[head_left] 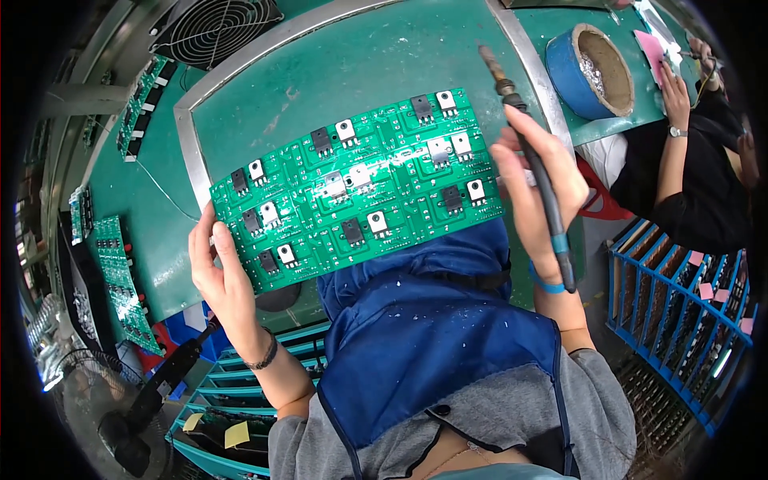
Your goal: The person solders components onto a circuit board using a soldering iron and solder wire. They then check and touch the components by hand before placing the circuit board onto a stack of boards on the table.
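A green circuit board (400, 188) is held up, tilted, in front of my blue apron. Rows of black and silver transistors stand on its upper face. My left hand (222, 276) grips the board's left end, thumb on top and fingers along the edge. In my right hand (552, 172) is a soldering iron (554, 216), its brown metal tip pointing up and away, apart from the board. The fingers of that hand are close to the board's right edge; whether they touch it I cannot tell.
Metal strips edge the green workbench (384, 56). A fan (216, 28) stands at the far left, a blue round tub (588, 72) at the far right. More boards (120, 276) lie left. Blue racks (680, 304) stand on the right. A co-worker's hand (674, 92) shows beyond the tub.
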`<action>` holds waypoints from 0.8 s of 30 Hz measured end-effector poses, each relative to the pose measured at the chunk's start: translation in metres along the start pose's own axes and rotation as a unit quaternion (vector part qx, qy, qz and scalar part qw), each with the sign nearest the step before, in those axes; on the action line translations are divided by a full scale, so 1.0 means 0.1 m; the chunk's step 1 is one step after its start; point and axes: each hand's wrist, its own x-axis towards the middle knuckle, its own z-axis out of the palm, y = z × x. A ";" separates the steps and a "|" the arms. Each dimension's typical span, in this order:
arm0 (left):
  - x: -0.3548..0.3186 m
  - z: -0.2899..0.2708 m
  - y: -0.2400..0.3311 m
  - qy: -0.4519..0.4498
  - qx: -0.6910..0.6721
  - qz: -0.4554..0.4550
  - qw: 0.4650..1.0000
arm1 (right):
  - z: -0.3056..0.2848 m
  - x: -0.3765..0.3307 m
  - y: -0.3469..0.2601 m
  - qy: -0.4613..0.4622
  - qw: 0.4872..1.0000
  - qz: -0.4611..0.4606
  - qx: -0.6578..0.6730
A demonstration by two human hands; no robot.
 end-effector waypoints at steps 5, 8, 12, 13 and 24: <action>-0.05 -0.03 0.12 -0.024 -0.142 -0.071 0.987 | 0.13 -0.05 0.00 0.003 0.999 0.006 0.035; -0.13 -0.12 0.34 -0.004 -0.291 -0.127 0.948 | 0.12 -0.06 0.01 0.005 0.999 0.018 0.042; -0.11 -0.16 0.34 -0.005 -0.403 -0.159 0.901 | 0.09 -0.08 0.04 0.032 0.994 0.069 0.073; -0.11 -0.18 0.27 -0.040 -0.446 -0.176 0.877 | 0.04 -0.05 0.01 0.029 0.993 0.077 0.089; -0.34 -0.18 0.05 -0.087 -0.593 -0.235 0.765 | -0.02 0.29 0.02 0.047 0.978 0.059 0.195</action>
